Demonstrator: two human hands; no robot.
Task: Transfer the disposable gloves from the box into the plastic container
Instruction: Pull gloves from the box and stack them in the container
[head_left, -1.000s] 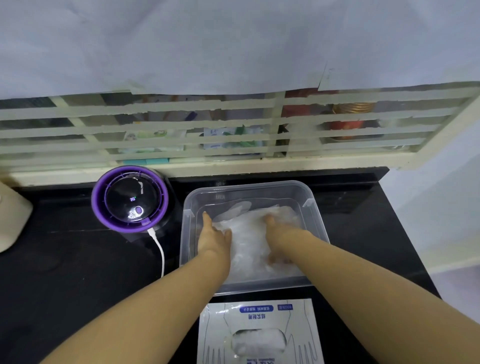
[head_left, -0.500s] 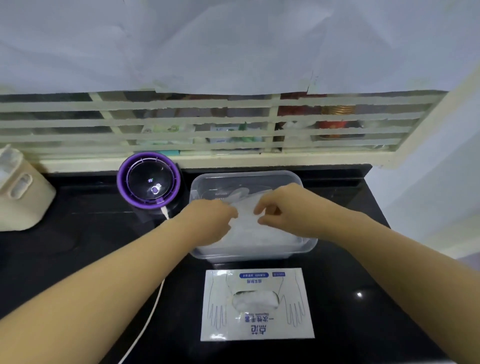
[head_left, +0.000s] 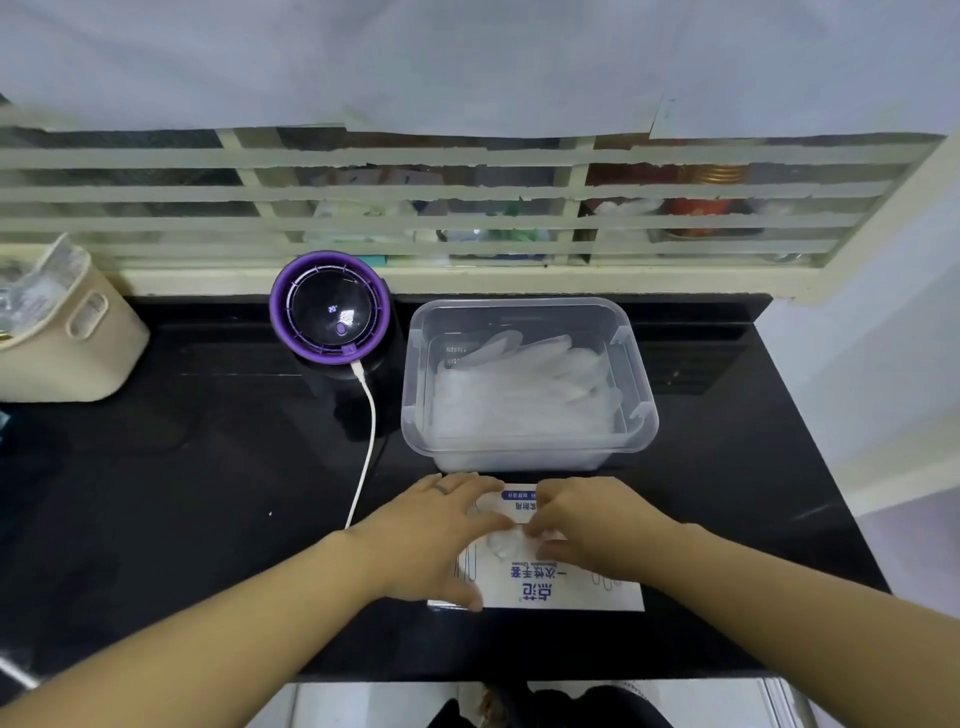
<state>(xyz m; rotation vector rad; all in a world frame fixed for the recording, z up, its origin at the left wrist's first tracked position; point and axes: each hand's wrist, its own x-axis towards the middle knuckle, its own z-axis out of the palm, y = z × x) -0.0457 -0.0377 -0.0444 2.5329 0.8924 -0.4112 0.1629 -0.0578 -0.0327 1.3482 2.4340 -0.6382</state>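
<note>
**Item: disposable gloves** (head_left: 524, 395). We are recording most of them lying as a loose, translucent pile inside the plastic container (head_left: 519, 302). A further glove tuft (head_left: 501, 543) is poking from the slot of the box (head_left: 561, 587), which is lying flat on the table (head_left: 208, 493) just in front of the container.

**Hands.** The left hand (head_left: 426, 535) is resting on the box's left half, fingers (head_left: 467, 486) straight and flat. The right hand (head_left: 587, 519) is working at the slot, with fingers and thumb curling in and apparently pinching the tuft.

**Step, as we are judging it:** drawing out the next batch. We are advising three things:
- keeping the left palm pressing down so the light box is not lifting;
- pulling the tuft low and toward the container;
- taking a modest bunch so the slot is not tearing.

**Surroundings.** A purple round device (head_left: 332, 312) is sitting just left of the container, with its white cable (head_left: 371, 431) trailing forward. A beige bin (head_left: 78, 353) is standing well to the container's left.
</note>
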